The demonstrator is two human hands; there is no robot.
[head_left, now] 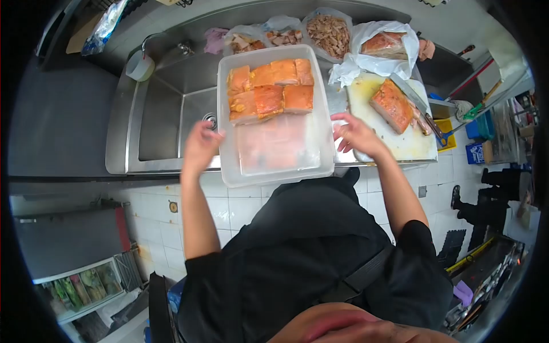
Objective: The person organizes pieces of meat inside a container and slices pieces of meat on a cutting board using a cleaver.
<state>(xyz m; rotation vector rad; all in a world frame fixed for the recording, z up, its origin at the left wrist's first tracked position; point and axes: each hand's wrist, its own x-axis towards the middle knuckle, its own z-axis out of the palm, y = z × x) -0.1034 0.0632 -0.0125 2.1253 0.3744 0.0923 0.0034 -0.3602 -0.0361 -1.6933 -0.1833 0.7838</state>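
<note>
A translucent plastic tub (229,160) rests across the sink's edge, with several orange-brown slabs of meat (269,100) in its far half. My left hand (203,146) is beside the tub's left wall, fingers apart and slightly curled, holding nothing. On the other side, my right hand (357,136) hovers near the right wall with its fingers spread and nothing in them. Further right, a larger piece of meat (392,106) lies on a white cutting board (366,88), with a broad knife (407,91) beside it.
Bags of cut meat (328,35) line the back of the counter, next to a white bag (357,63) around another slab. The steel sink (163,114) is left of the tub. A person's dark-clothed legs (486,206) show at the far right.
</note>
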